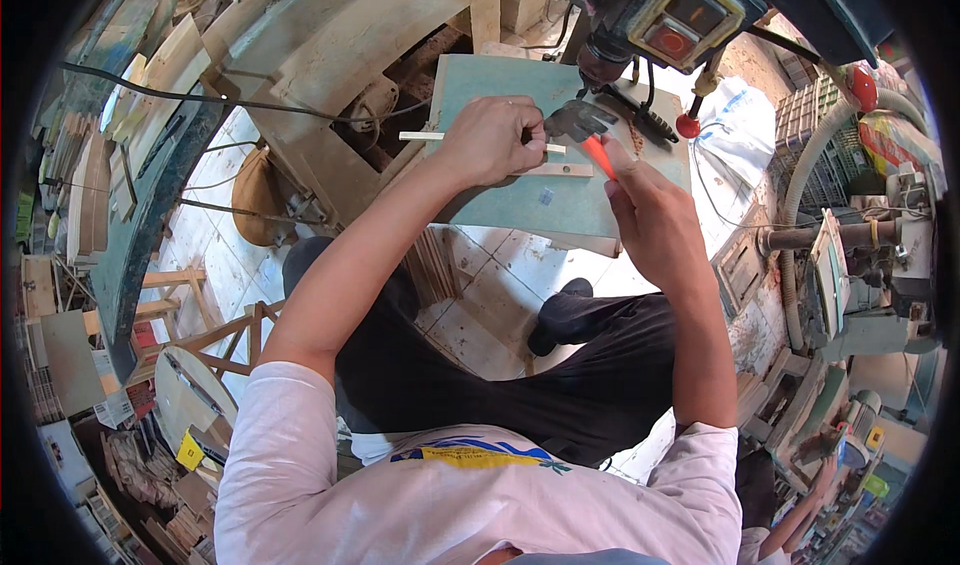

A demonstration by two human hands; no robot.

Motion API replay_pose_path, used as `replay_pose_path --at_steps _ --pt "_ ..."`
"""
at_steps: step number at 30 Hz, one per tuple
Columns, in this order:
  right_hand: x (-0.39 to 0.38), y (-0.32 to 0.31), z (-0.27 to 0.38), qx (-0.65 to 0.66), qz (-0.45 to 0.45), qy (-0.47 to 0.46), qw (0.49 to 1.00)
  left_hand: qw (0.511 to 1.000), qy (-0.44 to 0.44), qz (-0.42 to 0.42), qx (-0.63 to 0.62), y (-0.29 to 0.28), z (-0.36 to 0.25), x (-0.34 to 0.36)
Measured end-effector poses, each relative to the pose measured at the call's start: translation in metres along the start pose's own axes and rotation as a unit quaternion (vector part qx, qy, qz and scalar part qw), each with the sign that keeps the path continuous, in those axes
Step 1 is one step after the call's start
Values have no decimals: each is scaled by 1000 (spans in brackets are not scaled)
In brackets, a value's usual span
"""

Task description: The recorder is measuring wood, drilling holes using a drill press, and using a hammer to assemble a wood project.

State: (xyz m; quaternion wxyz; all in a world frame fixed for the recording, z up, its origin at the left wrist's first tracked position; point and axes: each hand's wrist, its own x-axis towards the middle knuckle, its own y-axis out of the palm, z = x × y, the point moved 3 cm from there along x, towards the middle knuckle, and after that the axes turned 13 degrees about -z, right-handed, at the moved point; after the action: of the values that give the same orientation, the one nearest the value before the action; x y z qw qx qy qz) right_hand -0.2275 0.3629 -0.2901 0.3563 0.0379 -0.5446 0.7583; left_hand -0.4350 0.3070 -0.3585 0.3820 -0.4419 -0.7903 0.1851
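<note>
My right hand (652,210) grips a hammer by its orange handle (599,155). The dark hammer head (578,121) is beside my left hand's fingertips, above the work surface. My left hand (495,140) is closed in a pinch; what its fingertips hold, if anything, is too small to make out. A thin pale wood strip (421,136) runs beneath that hand, its ends showing on both sides. Closer to me, a second short strip with a small hole (565,170) lies on the blue-green board (500,193), partly covered by my left hand.
A drill press with a switch box (686,20) and red-knobbed levers (687,125) overhangs the board's right. A black cable (250,108) crosses at left. Stacked wood strips (434,265) stand below the board. A white sack (735,125) lies right. Another person's arm (805,505) shows lower right.
</note>
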Motion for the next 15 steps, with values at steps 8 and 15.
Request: replay_pose_path --at_steps 8,15 --pt "-4 4 -1 -27 24 3 999 1000 8 -5 -15 1 2 -1" --pt "-2 2 -5 11 5 7 1000 1000 19 -10 -19 2 3 -1"
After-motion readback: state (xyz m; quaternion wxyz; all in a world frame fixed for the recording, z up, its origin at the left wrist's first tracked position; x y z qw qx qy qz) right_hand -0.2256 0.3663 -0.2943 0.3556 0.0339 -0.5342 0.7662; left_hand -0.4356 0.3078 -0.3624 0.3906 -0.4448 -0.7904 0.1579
